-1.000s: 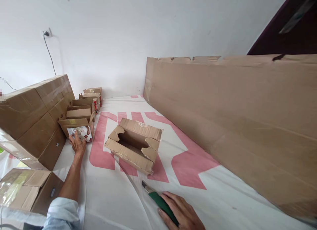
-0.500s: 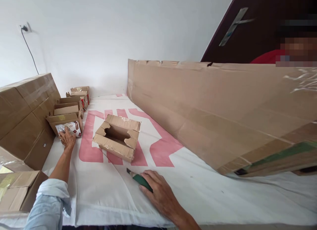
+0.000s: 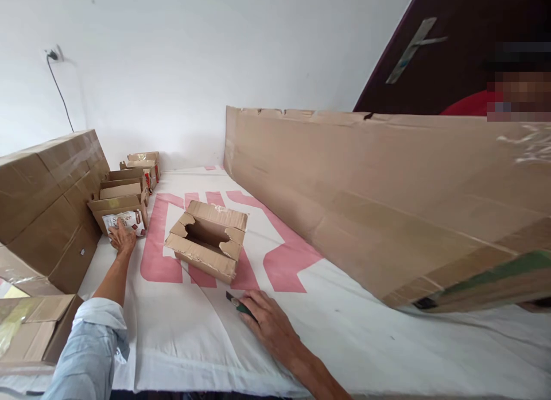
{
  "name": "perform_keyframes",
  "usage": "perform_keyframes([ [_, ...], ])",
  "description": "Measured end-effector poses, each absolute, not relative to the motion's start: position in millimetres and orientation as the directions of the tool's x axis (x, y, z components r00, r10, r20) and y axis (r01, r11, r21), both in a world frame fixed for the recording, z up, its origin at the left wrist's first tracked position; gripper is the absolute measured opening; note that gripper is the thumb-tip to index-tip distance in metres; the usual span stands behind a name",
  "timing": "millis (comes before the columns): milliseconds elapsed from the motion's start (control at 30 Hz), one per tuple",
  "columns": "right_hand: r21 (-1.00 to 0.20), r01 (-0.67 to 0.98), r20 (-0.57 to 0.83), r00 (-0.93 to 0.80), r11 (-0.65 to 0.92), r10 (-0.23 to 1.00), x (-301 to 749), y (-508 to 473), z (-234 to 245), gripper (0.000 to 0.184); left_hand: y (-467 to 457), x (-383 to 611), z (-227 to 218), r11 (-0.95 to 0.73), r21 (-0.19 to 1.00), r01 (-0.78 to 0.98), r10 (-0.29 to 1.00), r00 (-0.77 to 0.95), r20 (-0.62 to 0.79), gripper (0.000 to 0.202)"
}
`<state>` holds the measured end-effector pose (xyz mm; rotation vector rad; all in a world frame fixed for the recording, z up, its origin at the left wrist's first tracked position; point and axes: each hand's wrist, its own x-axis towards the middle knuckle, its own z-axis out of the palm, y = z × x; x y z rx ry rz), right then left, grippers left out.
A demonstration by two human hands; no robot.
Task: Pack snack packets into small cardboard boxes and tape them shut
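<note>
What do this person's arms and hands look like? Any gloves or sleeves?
Both hands are bare, with no gloves. The left hand comes from a light blue sleeve pushed up near the elbow. The right hand shows a bare forearm, with no sleeve, watch or rings visible.

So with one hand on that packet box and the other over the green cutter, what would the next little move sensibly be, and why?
Probably closing the right hand around the green cutter and lifting it: the hand lies flat over the handle on the white cloth, only the tip showing. The left hand already rests against the small carton with the printed packet, as if steadying it.
</note>
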<state>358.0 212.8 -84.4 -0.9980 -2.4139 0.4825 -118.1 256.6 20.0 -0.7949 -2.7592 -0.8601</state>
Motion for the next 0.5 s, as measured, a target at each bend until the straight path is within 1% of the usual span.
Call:
perform_keyframes([
  [133, -0.469, 0.574, 0.265, -0.633, 0.671, 0.727, 359.0, 214.7, -73.8, 0.028, 250.0, -117.9, 23.9, 0.699, 0.486, 0.525, 0.454, -0.85, 0.266, 0.074],
  [267, -0.443, 0.591, 0.236, -0.648, 0.674, 0.724, 362.0, 216.0, -67.3, 0.027, 247.7, -117.7, 30.6, 0.697, 0.496, 0.517, 0.457, -0.854, 0.248, 0.067],
  [367, -0.46, 0.585, 0.231, -0.647, 0.668, 0.726, 361.1, 217.2, -72.0, 0.027, 244.3, -114.1, 33.5, 0.692, 0.513, 0.508, 0.465, -0.857, 0.221, 0.063],
  [433, -0.497, 0.591, 0.251, -0.603, 0.635, 0.757, 356.2, 221.2, -78.9, 0.035, 240.0, -109.2, 34.6, 0.686, 0.525, 0.504, 0.478, -0.856, 0.198, 0.061],
  [500, -0.54, 0.599, 0.299, -0.52, 0.591, 0.8, 346.8, 229.6, -85.2, 0.049, 234.6, -102.4, 35.9, 0.673, 0.538, 0.508, 0.494, -0.85, 0.184, 0.056],
])
